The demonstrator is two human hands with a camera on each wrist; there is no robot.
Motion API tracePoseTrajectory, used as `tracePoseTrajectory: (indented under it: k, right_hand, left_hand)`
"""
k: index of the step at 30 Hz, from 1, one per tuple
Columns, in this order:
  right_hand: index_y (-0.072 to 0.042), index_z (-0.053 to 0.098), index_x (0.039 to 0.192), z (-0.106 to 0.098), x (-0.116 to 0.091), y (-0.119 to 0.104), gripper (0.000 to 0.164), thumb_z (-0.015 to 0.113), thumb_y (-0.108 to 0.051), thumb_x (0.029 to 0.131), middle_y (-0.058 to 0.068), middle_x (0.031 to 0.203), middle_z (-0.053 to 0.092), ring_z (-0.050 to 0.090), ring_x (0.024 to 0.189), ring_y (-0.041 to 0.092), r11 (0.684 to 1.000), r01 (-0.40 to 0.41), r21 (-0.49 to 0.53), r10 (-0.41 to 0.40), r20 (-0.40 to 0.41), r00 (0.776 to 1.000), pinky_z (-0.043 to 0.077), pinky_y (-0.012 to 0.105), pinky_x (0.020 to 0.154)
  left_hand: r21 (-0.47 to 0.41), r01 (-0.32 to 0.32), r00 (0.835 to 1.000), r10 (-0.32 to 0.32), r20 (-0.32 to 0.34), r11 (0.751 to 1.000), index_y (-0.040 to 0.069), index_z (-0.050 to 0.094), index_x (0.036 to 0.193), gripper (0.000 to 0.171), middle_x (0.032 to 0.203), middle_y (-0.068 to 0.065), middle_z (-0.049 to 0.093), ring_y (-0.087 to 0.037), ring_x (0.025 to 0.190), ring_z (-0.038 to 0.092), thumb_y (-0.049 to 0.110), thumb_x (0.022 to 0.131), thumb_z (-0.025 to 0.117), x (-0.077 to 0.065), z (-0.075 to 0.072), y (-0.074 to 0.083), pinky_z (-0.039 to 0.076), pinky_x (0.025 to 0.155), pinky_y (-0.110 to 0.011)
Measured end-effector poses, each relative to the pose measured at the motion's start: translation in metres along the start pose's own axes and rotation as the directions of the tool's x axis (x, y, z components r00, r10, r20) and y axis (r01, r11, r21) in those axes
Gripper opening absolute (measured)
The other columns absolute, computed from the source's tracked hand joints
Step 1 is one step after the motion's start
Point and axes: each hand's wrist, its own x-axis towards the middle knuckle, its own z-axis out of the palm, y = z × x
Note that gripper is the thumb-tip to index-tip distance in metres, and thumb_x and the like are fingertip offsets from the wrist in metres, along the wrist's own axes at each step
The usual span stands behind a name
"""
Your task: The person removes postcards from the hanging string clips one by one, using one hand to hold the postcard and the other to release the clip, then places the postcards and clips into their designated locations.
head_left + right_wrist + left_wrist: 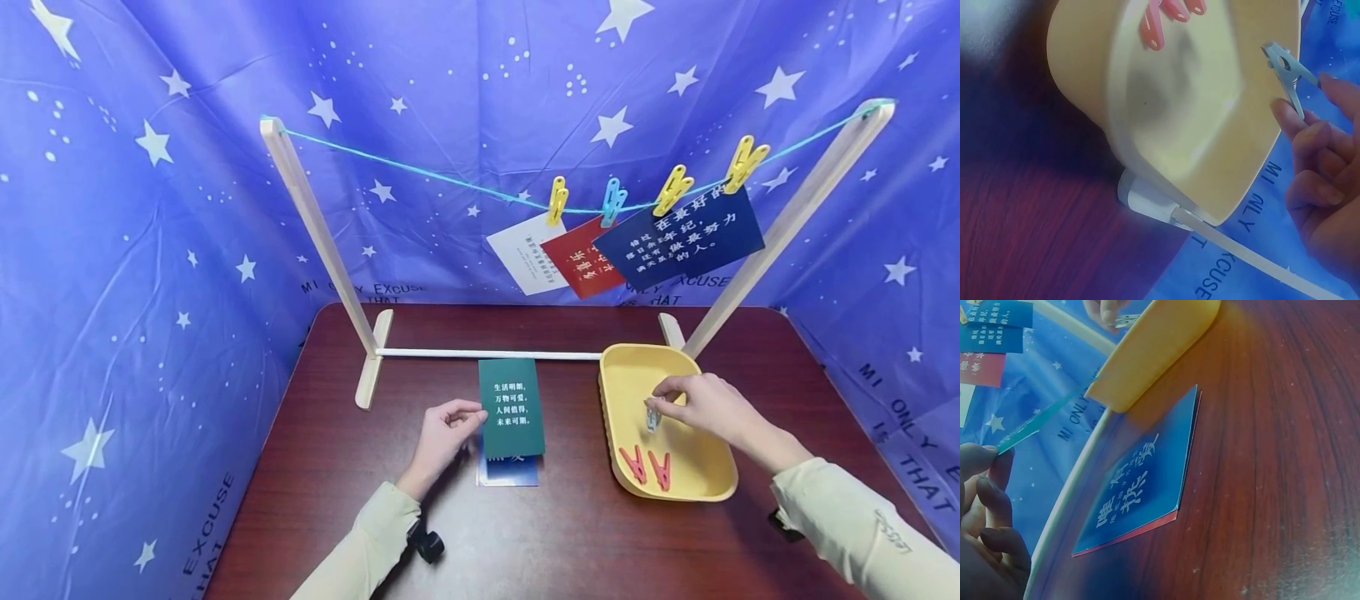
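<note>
My left hand [444, 442] pinches the left edge of a green card [512, 433] with white writing. In the left wrist view that green card [1044, 420] is raised above the table, seen nearly edge-on. Below it lies a small stack of cards with a blue card [1147, 481] on top and a red edge underneath. My right hand [712, 408] is over a yellow basket [609, 417], pinching a pale blue clothespin [1286, 70] by its handle ends. Two red clothespins [662, 472] lie in the basket's near end.
Behind, a wooden stand [318, 233] carries a green string [420, 171]. White, red [581, 262] and dark blue cards [682, 237] hang towards its right side from yellow and blue clothespins [613, 202]. A white bar [450, 353] runs low across the dark red table [315, 483].
</note>
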Motion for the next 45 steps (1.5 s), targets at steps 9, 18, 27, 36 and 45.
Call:
tracePoseTrajectory:
  k: [9, 18, 27, 36, 45]
  right_hand:
    - [-0.016, 0.079, 0.089, -0.001, -0.002, 0.005, 0.015, 0.081, -0.031, 0.09, -0.008, 0.081, 0.076, 0.064, 0.07, 0.01, 1.0, -0.024, -0.019, 0.025, 0.041, 0.999, 0.051, 0.037, 0.063]
    - [-0.019, 0.078, 0.085, -0.002, -0.006, 0.012, 0.014, 0.082, -0.031, 0.089, -0.009, 0.078, 0.073, 0.059, 0.066, 0.009, 0.999, -0.026, -0.026, 0.029, 0.098, 0.995, 0.05, 0.038, 0.06]
    - [-0.022, 0.076, 0.08, 0.001, -0.01, 0.015, 0.015, 0.081, -0.032, 0.089, -0.012, 0.072, 0.067, 0.051, 0.062, 0.009, 0.998, -0.058, -0.027, 0.061, 0.161, 0.985, 0.043, 0.033, 0.055]
    - [-0.021, 0.075, 0.078, 0.001, -0.013, 0.015, 0.017, 0.081, -0.032, 0.089, -0.012, 0.068, 0.062, 0.048, 0.061, 0.008, 0.997, -0.071, -0.02, 0.074, 0.234, 0.969, 0.04, 0.03, 0.054]
    - [-0.018, 0.073, 0.074, 0.004, -0.016, 0.018, 0.019, 0.081, -0.028, 0.088, -0.012, 0.066, 0.06, 0.048, 0.06, 0.008, 0.998, -0.068, -0.019, 0.07, 0.282, 0.957, 0.041, 0.029, 0.053]
  left_hand:
    - [0.007, 0.064, 0.998, -0.064, 0.007, 0.998, -0.013, 0.073, 0.103, 0.019, 0.086, -0.027, 0.074, -0.008, 0.051, 0.053, -0.001, 0.09, 0.077, -0.001, -0.001, -0.006, 0.041, 0.047, -0.017]
    - [0.032, 0.129, 0.992, -0.13, 0.001, 0.991, -0.015, 0.071, 0.104, 0.018, 0.08, -0.031, 0.071, -0.011, 0.047, 0.047, -0.002, 0.091, 0.074, -0.001, -0.001, -0.011, 0.039, 0.045, -0.019]
    - [0.071, 0.162, 0.986, -0.165, 0.033, 0.984, -0.021, 0.068, 0.101, 0.016, 0.079, -0.037, 0.068, -0.007, 0.051, 0.047, -0.008, 0.091, 0.07, -0.011, 0.0, 0.023, 0.039, 0.049, -0.016]
    - [0.109, 0.18, 0.982, -0.185, 0.034, 0.978, -0.018, 0.069, 0.102, 0.019, 0.071, -0.029, 0.067, -0.008, 0.051, 0.045, -0.001, 0.093, 0.072, -0.003, -0.001, -0.013, 0.036, 0.047, -0.017]
    - [0.161, 0.166, 0.981, -0.179, 0.074, 0.973, -0.013, 0.072, 0.095, 0.016, 0.064, -0.016, 0.065, -0.005, 0.048, 0.046, 0.002, 0.09, 0.076, -0.005, -0.004, -0.02, 0.037, 0.047, -0.017]
